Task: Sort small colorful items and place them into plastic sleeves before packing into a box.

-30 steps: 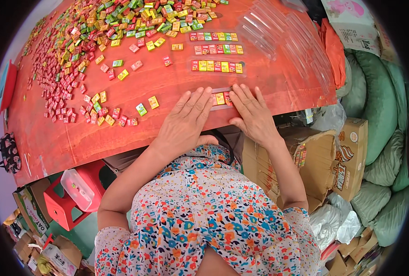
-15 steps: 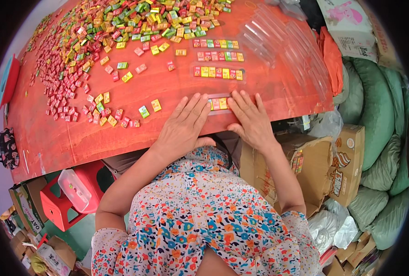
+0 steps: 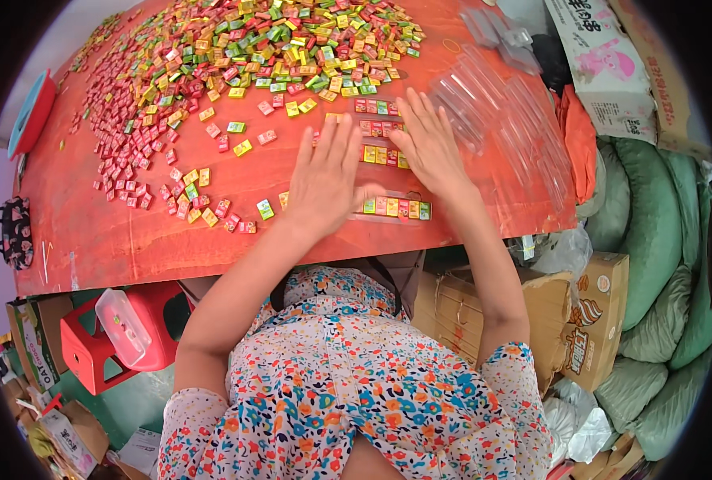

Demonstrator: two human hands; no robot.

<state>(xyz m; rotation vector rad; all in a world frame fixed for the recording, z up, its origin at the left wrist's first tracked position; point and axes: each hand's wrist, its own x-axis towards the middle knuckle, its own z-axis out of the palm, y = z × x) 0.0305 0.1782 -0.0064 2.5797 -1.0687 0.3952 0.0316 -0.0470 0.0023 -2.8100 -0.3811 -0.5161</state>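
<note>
My left hand [image 3: 322, 176], fingers stretched out, is over the red table just left of the filled strips. My right hand [image 3: 434, 148], its fingers also extended, covers the right ends of the upper strips. Three clear plastic trays of small coloured boxes lie one above another there: a top row [image 3: 374, 106], a middle row [image 3: 378, 128] and a lower row [image 3: 382, 155]. Closer to me, below both hands, lies another filled tray [image 3: 396, 208] with red, yellow, orange and green boxes side by side. A green-and-white box [image 3: 266, 210] sits left of my left wrist.
A big heap of small boxes [image 3: 292, 48] spreads over the far left of the table [image 3: 116, 256]. Empty clear trays [image 3: 524, 132] lie at the right. Cardboard boxes [image 3: 596, 320] and green sacks [image 3: 644, 216] stand right of the table, a red stool [image 3: 160, 320] at the left below.
Both hands have left the nearest tray and moved away from me, toward the upper filled trays. The nearest row of boxes now shows uncovered. The whole view has shifted slightly.
</note>
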